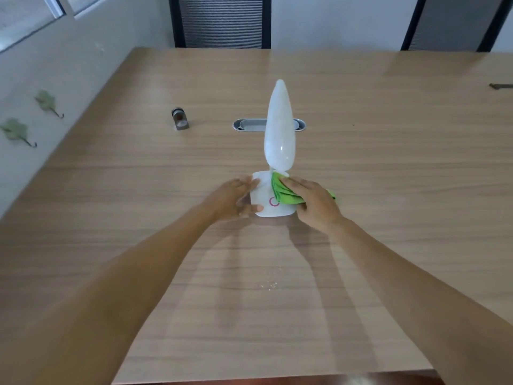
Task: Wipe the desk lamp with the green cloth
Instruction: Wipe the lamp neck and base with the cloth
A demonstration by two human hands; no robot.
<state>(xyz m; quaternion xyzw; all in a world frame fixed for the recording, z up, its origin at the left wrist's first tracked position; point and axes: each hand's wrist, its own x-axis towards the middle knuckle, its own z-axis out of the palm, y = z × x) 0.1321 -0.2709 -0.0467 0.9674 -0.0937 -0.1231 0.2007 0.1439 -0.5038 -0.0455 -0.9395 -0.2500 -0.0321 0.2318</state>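
A white desk lamp (279,129) stands upright in the middle of the wooden table (388,190), its long rounded head pointing up and away. Its square white base (262,197) carries a pink ring mark. My left hand (233,200) clasps the left side of the base, thumb on the front edge. My right hand (313,202) presses a folded green cloth (284,191) flat onto the right part of the base, just below the lamp's neck. The cloth covers part of the pink ring.
A small grey metal object (180,118) stands on the table to the far left of the lamp. A silver cable slot (251,125) lies behind the lamp. Two dark chairs (222,22) stand at the far edge. A dark item (501,86) lies at the right edge.
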